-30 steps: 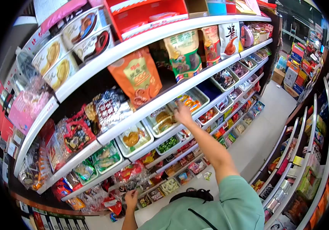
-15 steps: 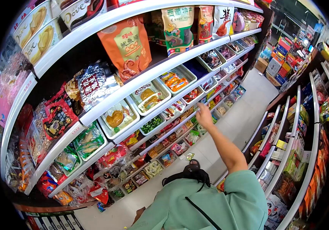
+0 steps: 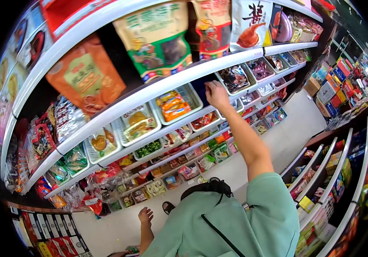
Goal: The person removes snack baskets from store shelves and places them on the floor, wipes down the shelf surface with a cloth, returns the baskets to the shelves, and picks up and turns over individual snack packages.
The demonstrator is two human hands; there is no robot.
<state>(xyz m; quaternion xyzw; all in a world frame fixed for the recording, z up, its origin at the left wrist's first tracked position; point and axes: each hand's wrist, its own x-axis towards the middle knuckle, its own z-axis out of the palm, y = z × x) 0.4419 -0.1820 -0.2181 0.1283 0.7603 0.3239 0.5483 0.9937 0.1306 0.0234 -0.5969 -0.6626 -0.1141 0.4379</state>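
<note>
My right hand [image 3: 217, 95] is over the dark blue gap [image 3: 202, 88] in the shelf row, its fingers curled together; anything between them is too small to make out. To its right sits a white basket of dark wrapped snacks [image 3: 236, 80], and to its left a basket of orange and yellow packets [image 3: 174, 106]. Low in the view my left hand [image 3: 145, 215] hangs over the floor with its fingers apart and nothing in it. Further left on the shelf are baskets with yellow-brown food packs [image 3: 136, 123].
An orange pouch [image 3: 86, 77] and a green and cream pouch [image 3: 156, 43] stand on the shelf above. Lower shelves hold more snack baskets. Another stocked shelf [image 3: 350, 180] is at the right, across the floor aisle [image 3: 297, 112]. Boxes are stacked at the far end.
My right hand has moved from the basket of orange packets, out past the shelf edge, to the blue gap further right. My left hand shows more fully. The view has shifted along the shelf.
</note>
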